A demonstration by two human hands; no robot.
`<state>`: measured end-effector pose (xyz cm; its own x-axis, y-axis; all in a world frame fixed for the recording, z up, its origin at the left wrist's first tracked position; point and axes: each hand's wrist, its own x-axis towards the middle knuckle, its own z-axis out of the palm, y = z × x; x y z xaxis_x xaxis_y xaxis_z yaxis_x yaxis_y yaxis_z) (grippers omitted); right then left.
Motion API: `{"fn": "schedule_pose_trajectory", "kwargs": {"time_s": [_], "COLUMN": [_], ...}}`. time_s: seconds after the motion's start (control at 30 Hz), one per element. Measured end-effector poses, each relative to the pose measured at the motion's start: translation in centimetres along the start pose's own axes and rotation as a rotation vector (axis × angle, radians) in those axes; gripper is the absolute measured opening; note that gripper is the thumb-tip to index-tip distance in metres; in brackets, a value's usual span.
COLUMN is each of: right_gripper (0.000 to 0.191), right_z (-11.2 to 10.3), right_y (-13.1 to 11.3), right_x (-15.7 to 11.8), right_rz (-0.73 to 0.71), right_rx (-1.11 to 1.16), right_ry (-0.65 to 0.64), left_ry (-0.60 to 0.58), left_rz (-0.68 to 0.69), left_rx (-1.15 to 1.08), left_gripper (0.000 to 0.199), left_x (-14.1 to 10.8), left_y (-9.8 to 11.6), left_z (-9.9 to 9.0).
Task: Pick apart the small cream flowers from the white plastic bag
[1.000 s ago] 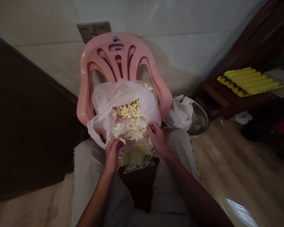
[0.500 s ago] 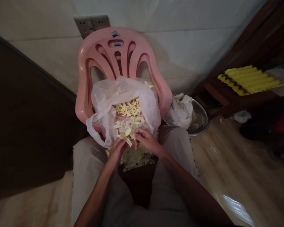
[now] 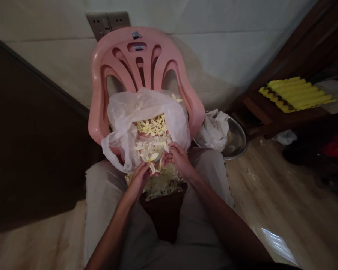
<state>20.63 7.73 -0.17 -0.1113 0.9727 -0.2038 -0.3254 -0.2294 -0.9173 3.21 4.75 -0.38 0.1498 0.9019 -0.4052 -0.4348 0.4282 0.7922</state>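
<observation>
Head: two hands [image 3: 139, 178] [image 3: 180, 163], one chair [image 3: 147, 67], many flowers [image 3: 153, 126].

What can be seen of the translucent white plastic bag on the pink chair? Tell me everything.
The bag looks like thin, translucent white film, crumpled and slack. It lies on the seat of the pink chair, opening toward the person. Pale flowers show in the opening. A handle-like loop droops at the picture's lower left. The left hand and right hand are near its front edge; contact is unclear.
</observation>
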Motion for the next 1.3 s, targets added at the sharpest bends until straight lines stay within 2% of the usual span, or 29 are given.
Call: {"fn": "schedule_pose_trajectory", "kwargs": {"time_s": [0.13,0.2,0.27,0.4,0.5,0.67,1.0,1.3], "right_gripper": [0.025,0.024,0.023,0.026,0.025,0.023,0.025,0.025], "right_z": [-0.1,0.0,0.1,0.5,0.4,0.6,3.7,5.1], "right_y": [0.1,0.2,0.2,0.9,1.7,2.4,3.1,3.0], "right_x": [0.0,-0.2,-0.5,-0.8,-0.5,-0.2,-1.6,-2.2], "right_rz": [-0.085,-0.149,-0.158,0.023,0.091,0.16,0.184,0.142], "right_rx": [-0.177,-0.343,-0.45,-0.345,-0.222,-0.033,0.236,0.328], "right_ry": [0.045,-0.006,-0.126,-0.374,-0.424,-0.396,-0.247,-0.149], "left_ry": [0.012,0.021,0.022,0.05,0.061,-0.008,-0.138,-0.138], "left_rz": [0.039,0.068,0.08,0.058,0.05,0.06,-0.005,0.028], "left_rx": [-0.044,-0.07,-0.083,-0.112,-0.161,-0.196,-0.419,-0.498], "left_gripper": [0.021,0.021,0.02,0.018,0.017,0.014,0.012,0.014], "left_x": [0.1,0.2,0.3,0.4,0.5,0.4,-0.4,-1.1], "left_y": [0.6,0.9,1.0,1.0,1.0,1.5,2.7,3.2], "left_z": [0.4,0.5,0.5,0.3,0.2,0.3,-0.1,0.8]}}
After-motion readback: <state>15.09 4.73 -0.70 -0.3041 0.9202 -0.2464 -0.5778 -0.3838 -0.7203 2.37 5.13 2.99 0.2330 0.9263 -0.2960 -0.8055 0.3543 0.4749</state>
